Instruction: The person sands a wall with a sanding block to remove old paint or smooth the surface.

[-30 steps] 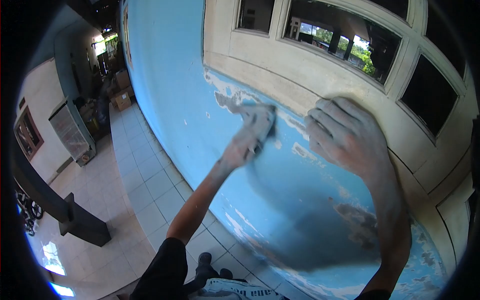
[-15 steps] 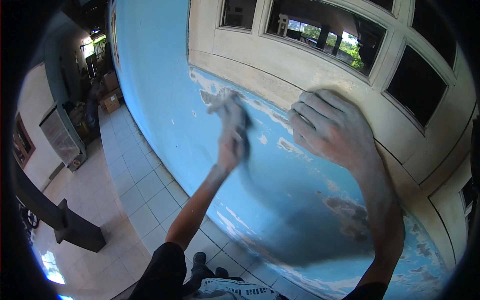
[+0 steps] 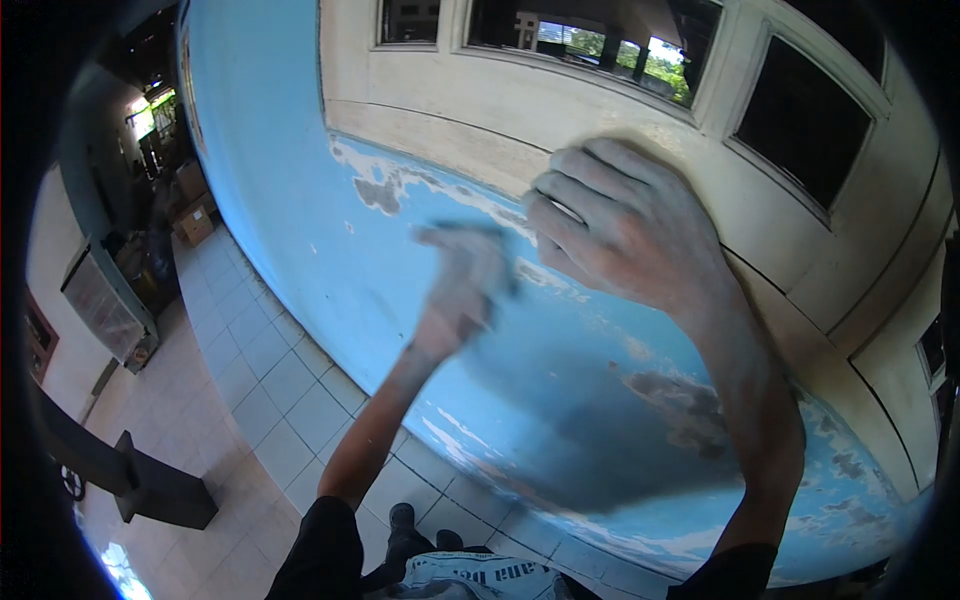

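My left hand (image 3: 465,280), dusty and smeared by motion, is at the blue wall (image 3: 345,285) below the window. A dark blurred edge shows along its fingers, but I cannot make out whether it is a held thing or shadow. My right hand (image 3: 620,225), coated in pale dust, rests on the cream window frame (image 3: 430,125), near its lower edge. Its fingers are bent and slightly apart, with the fingertips hidden; I see nothing held in it. Peeled patches (image 3: 378,195) with white and grey edges mark the wall around both hands.
Dark glass panes (image 3: 805,120) sit in the frame above. Pale floor tiles (image 3: 270,390) run along the wall's foot, where my shoes (image 3: 402,518) stand. Farther left are a dark post (image 3: 165,495), a glass-fronted cabinet (image 3: 105,305) and cardboard boxes (image 3: 192,222).
My left hand has moved down along the wall, away from the upper peeled patch. My right hand stays on the window frame while the whole view has shifted slightly.
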Tool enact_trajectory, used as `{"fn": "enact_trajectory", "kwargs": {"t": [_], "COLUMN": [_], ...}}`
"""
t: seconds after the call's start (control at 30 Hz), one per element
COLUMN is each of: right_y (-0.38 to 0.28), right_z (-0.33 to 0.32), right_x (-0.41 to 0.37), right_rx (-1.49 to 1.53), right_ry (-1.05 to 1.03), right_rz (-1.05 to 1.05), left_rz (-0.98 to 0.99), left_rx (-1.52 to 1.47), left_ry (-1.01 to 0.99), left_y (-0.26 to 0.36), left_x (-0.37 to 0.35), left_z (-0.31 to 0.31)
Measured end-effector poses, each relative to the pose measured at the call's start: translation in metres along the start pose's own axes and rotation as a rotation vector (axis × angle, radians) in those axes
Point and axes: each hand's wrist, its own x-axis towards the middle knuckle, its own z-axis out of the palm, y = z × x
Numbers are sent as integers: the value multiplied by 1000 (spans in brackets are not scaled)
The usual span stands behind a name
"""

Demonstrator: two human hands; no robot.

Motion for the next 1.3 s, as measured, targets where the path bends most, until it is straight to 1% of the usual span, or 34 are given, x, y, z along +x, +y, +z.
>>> {"fn": "enact_trajectory", "kwargs": {"t": [0.03, 0.07, 0.13, 0.17, 0.2, 0.23, 0.3, 0.33, 0.37, 0.4, 0.43, 0.5, 0.53, 0.57, 0.63, 0.67, 0.7, 0.77, 0.83, 0.87, 0.9, 0.97, 1.0, 1.03, 1.1, 1.17, 1.2, 1.27, 1.3], "right_y": [2, 2, 1, 2, 3, 2, 3, 4, 4, 4, 3, 3, 2, 1, 4, 5, 4, 1, 1, -1, -2, 1, 2, 3, 9, 11, 10, 10, 10], "right_z": [-4, -6, -5, -5, -6, -7, -9, -9, -8, -7, -7, -8, -5, -4, -4, -5, -5, -4, -2, -1, 1, 1, 0, -1, -4, -5, -4, -3, -7], "right_x": [3, 4, 4, 5, 5, 5, 4, 4, 3, 4, 3, 3, 2, 1, 1, 1, 1, 1, 1, 1, -1, -1, 0, 0, 0, 0, 0, -2, -2], "right_rx": [48, 99, 116, 134, 128, 173, 206, 199, 197, 118, 117, 66, 42, 43, -5, -8, -29, -49, -117, -117, -161, -213, -231, -246, -306, -359, -328, -306, -266], "right_ry": [46, 93, 91, 100, 95, 88, 72, 47, 24, 22, 18, -27, -36, -41, -27, -29, -35, -40, -108, -110, -118, -128, -122, -115, -111, -115, -127, -141, -118], "right_rz": [20, 47, 92, 119, 127, 149, 160, 143, 131, 97, 113, 78, 80, 82, 48, 49, 47, 64, 16, 18, 17, 6, 6, 13, 21, 20, 37, 53, 51], "left_rz": [-264, -260, -413, -51, 65, 144, 209, 215, -118, -455, -454, -74, 95, 93, -63, -148, -566, -533, 3, 24, 23, -53, -52, -348, -316, 140, 140, 180, -52], "left_rx": [-181, -192, -206, 63, 82, 53, 18, 12, -193, -393, -399, 151, -28, -33, -146, -135, -460, -438, 86, -1, -3, -145, -109, -182, -280, -152, -155, 34, 29], "left_ry": [144, 138, 224, 159, -86, -62, -134, -124, 63, 239, 223, -110, -47, -48, -196, 91, 212, 166, -4, -128, -125, -191, 4, 216, 112, -62, -63, -84, -70], "left_y": [-8, -5, 12, 17, 46, 69, 57, 48, 39, 35, 39, 57, 85, 90, 81, 71, 51, 61, 89, 105, 100, 74, 71, 71, 79, 102, 103, 98, 88], "left_x": [5, 5, 16, 17, 22, 10, 10, 16, 21, 24, 20, 9, 15, 21, 35, 34, 13, 10, 15, 3, 0, 1, 18, 25, 18, 6, 0, -9, 3], "left_z": [-2, 2, 11, 25, 28, 34, 29, 26, 22, 20, 25, 46, 49, 40, 25, 27, 31, 40, 50, 49, 47, 44, 32, 32, 40, 69, 69, 69, 59]}}
